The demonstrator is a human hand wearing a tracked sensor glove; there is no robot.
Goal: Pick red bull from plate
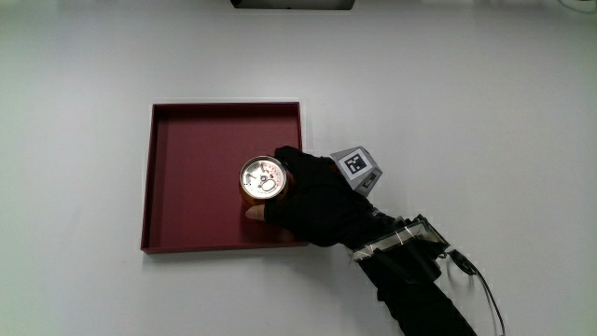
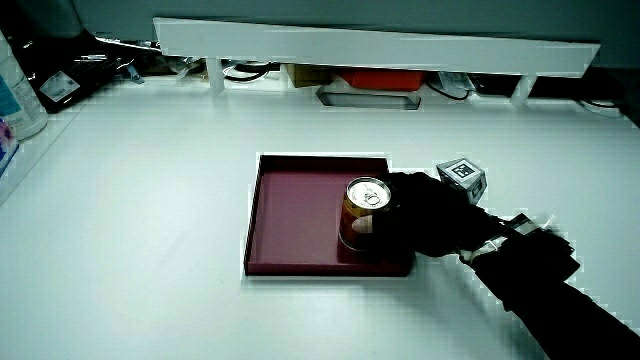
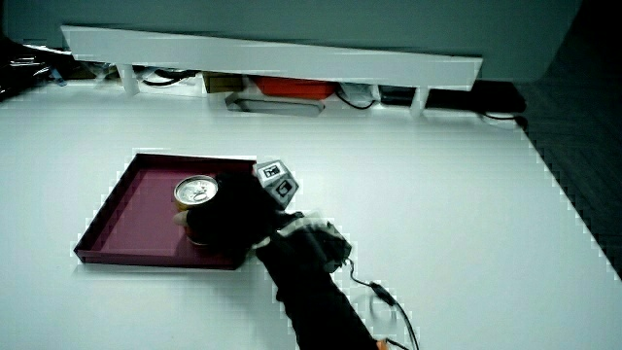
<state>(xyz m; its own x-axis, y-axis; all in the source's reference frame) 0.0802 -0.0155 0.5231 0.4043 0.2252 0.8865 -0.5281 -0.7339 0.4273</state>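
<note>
A can (image 1: 261, 178) with a silver lid stands upright in the dark red square tray (image 1: 191, 149), near the tray's edge closest to the person. In both side views the can (image 2: 362, 212) (image 3: 197, 200) shows an orange-gold wall. The gloved hand (image 1: 312, 194) is wrapped around the can's side, with the thumb at the can's near side and the fingers curled against its wall. The patterned cube (image 1: 357, 169) sits on the back of the hand. The forearm (image 1: 410, 275) reaches in over the tray's corner from the table's near edge.
A low white partition (image 2: 380, 45) runs along the table's distant edge, with a red box (image 2: 385, 78) and cables under it. Bottles (image 2: 15, 95) stand at the table's edge in a side view. A cable (image 1: 485, 289) trails from the forearm.
</note>
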